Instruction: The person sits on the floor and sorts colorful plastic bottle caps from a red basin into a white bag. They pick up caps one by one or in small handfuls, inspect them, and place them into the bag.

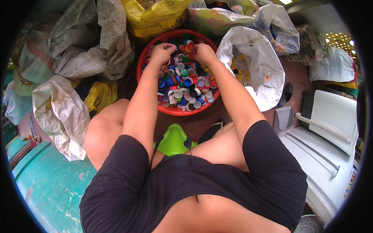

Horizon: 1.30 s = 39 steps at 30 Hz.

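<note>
A round red plastic basin (178, 111) stands on the floor in front of me, heaped with loose plastic bottle caps (186, 83) in several colours. My left hand (163, 54) is over the far left part of the heap with its fingers curled together. Whether anything is between its fingertips is too small to tell. Over the far right part, my right hand (204, 54) has its thumb and fingers closed on a red plastic cap (191, 47). Right of the basin, an open white woven sack (266, 67) has several yellow caps (240, 71) inside.
Behind the basin stand a yellow sack (157, 21) and a printed sack (221, 19). Grey woven sacks (90, 58) crowd the left. A white sack (59, 110) lies by my knee. A green plastic seat (174, 139) is between my legs; a white appliance (317, 151) stands right.
</note>
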Each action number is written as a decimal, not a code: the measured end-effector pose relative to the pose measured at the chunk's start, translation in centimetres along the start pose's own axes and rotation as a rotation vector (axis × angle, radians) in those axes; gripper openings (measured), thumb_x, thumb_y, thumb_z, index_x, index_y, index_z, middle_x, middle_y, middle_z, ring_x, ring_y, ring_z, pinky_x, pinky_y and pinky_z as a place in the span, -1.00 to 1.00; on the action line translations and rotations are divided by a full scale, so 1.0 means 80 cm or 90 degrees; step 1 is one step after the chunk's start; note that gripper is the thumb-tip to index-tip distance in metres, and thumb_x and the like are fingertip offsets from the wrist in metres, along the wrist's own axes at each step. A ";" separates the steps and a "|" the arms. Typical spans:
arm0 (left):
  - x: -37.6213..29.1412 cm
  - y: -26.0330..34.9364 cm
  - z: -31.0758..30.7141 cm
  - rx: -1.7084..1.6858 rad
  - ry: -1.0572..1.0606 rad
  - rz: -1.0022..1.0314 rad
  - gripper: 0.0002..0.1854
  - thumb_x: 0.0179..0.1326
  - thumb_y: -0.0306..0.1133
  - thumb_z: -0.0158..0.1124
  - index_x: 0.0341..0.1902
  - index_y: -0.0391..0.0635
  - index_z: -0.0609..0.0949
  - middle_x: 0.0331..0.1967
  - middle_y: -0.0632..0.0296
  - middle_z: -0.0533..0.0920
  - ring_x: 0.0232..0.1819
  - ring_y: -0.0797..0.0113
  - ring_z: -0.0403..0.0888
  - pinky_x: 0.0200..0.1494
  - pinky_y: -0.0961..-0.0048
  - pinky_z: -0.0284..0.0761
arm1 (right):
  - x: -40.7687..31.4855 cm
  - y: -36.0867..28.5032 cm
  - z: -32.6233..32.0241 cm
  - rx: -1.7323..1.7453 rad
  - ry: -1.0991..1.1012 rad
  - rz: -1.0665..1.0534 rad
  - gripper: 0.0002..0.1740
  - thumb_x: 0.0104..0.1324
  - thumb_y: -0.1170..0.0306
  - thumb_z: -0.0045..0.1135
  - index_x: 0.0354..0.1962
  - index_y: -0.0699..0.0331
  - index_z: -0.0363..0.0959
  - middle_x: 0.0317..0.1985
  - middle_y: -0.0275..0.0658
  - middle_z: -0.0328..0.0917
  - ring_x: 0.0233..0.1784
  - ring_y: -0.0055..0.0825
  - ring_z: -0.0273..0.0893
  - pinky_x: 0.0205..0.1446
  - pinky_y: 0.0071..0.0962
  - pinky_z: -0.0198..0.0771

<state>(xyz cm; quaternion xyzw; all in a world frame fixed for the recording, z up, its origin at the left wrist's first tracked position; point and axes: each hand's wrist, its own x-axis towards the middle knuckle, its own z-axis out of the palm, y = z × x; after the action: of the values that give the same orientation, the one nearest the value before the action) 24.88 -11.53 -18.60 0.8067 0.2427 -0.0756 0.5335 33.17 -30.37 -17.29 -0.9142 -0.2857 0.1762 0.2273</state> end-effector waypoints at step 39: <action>0.013 0.029 -0.008 0.208 0.084 -0.015 -0.78 -0.15 -0.23 0.37 -0.38 -0.01 0.67 -0.40 0.13 0.66 -0.30 0.20 0.62 -0.18 0.32 0.49 | -0.018 -0.041 0.038 -0.161 -0.035 -0.105 -0.84 0.05 0.47 0.00 -0.48 0.25 0.57 -0.39 -0.07 0.59 -0.26 -0.20 0.58 -0.21 -0.27 0.50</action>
<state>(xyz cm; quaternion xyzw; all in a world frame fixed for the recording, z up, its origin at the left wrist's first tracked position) 26.78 -11.36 -16.80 0.8831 0.2708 -0.0676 0.3770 29.27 -27.90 -17.84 -0.9038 -0.3856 0.1445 0.1163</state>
